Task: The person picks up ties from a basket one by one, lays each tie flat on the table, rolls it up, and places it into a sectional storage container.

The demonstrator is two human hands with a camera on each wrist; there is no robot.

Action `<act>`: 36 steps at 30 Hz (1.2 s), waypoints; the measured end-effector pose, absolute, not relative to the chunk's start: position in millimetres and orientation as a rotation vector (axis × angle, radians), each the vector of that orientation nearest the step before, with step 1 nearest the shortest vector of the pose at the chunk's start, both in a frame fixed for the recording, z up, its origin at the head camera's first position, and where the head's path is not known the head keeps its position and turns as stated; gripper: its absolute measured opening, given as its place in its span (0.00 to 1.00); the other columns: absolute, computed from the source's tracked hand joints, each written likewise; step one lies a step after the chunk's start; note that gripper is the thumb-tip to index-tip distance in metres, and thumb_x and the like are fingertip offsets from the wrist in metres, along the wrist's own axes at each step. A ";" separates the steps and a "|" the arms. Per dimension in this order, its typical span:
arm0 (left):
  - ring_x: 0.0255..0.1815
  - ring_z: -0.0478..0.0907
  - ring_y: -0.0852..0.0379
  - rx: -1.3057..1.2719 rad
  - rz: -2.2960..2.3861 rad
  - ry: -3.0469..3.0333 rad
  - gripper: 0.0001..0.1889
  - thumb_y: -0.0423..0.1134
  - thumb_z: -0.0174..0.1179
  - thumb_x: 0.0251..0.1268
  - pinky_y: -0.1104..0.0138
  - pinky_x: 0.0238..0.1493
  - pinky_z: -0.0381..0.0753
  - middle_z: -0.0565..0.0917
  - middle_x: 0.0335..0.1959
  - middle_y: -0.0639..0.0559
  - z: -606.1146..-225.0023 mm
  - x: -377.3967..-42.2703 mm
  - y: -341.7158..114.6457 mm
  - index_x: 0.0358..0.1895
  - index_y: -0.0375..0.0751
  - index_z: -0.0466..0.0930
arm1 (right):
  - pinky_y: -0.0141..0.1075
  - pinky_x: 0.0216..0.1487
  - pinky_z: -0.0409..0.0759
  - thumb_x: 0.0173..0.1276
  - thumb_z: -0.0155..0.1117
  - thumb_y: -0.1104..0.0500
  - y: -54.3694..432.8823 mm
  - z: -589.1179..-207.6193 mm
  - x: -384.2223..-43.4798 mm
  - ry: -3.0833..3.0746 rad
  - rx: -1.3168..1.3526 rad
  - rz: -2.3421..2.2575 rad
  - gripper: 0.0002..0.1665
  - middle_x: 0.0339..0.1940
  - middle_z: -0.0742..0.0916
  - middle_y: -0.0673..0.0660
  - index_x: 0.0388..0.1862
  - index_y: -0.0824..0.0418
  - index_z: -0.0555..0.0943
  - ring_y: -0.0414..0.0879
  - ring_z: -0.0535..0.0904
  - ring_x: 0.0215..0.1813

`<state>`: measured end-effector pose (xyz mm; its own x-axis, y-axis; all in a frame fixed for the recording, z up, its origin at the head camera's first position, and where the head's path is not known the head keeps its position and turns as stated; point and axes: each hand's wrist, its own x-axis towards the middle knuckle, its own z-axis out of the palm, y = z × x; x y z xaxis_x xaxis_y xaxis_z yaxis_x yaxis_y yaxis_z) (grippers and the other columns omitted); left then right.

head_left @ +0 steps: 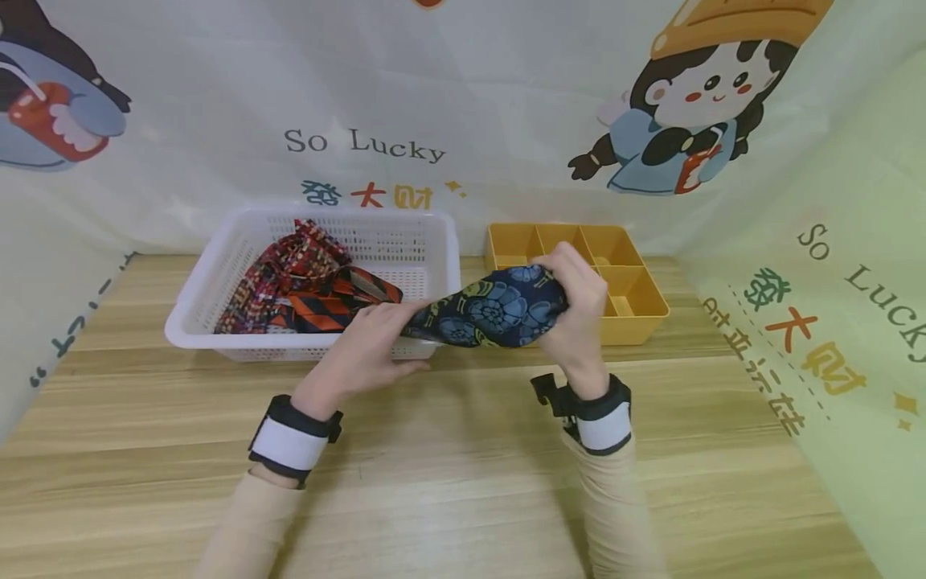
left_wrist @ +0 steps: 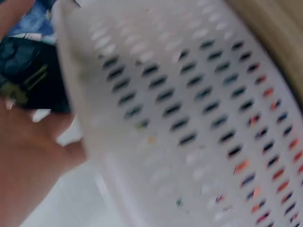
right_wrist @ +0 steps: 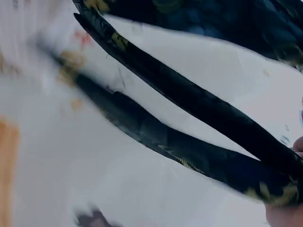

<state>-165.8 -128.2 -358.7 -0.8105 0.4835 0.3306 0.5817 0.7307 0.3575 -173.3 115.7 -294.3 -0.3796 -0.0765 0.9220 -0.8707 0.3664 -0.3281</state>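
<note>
A navy necktie [head_left: 492,310] with blue flowers and yellow-green marks is stretched between both hands, in front of the white basket and the yellow box. My right hand [head_left: 579,297] grips its bunched right end. At the narrower left end, the fingers of my left hand [head_left: 369,346] pinch the cloth beside the basket's front right corner. In the right wrist view the necktie [right_wrist: 189,99] shows as several dark layers with gaps between them. The left wrist view has the left hand [left_wrist: 28,156] close to the basket's wall [left_wrist: 156,127], partly blurred.
The white basket [head_left: 239,342] holds red patterned cloth [head_left: 289,265] and orange-and-black striped cloth [head_left: 318,310]. To its right stands a yellow divided box [head_left: 637,330]. Printed sheets [head_left: 521,121] hang behind and beside the wooden table [head_left: 434,482].
</note>
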 end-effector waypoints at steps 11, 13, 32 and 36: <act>0.40 0.75 0.44 -0.674 -0.565 -2.509 0.20 0.42 0.77 0.38 0.49 0.40 0.75 0.82 0.39 0.46 -373.7 -173.6 -110.1 0.37 0.39 0.83 | 0.43 0.32 0.61 0.51 0.69 0.68 163.7 -277.3 -155.5 -1.762 0.707 0.682 0.08 0.21 0.76 0.63 0.31 0.70 0.82 0.55 0.66 0.27; 0.43 0.76 0.44 -0.692 -0.590 -2.505 0.20 0.41 0.79 0.35 0.48 0.44 0.75 0.83 0.40 0.45 -371.3 -173.5 -111.9 0.36 0.39 0.84 | 0.44 0.33 0.62 0.51 0.69 0.67 177.5 -280.1 -156.9 -1.817 0.672 0.641 0.09 0.22 0.76 0.64 0.32 0.70 0.81 0.56 0.67 0.29; 0.40 0.80 0.46 -0.872 -0.659 -2.327 0.19 0.29 0.72 0.44 0.55 0.43 0.79 0.83 0.39 0.42 -347.0 -159.0 -159.7 0.43 0.36 0.79 | 0.49 0.38 0.65 0.43 0.65 0.71 259.1 -314.2 -166.0 -2.167 0.597 0.500 0.14 0.27 0.79 0.67 0.32 0.72 0.78 0.60 0.69 0.33; 0.37 0.81 0.47 -0.795 -0.558 -2.478 0.20 0.32 0.71 0.44 0.55 0.38 0.79 0.84 0.39 0.43 -332.4 -144.5 -177.4 0.45 0.37 0.78 | 0.48 0.37 0.66 0.38 0.59 0.75 259.7 -318.5 -165.8 -2.206 0.652 0.468 0.17 0.27 0.79 0.66 0.33 0.72 0.79 0.59 0.70 0.34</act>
<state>-144.5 -177.4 -332.4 -0.7183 0.4280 0.5485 0.6219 0.7485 0.2303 -165.8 259.7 -318.5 -0.5693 -0.3019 0.7647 -0.5863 0.8011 -0.1202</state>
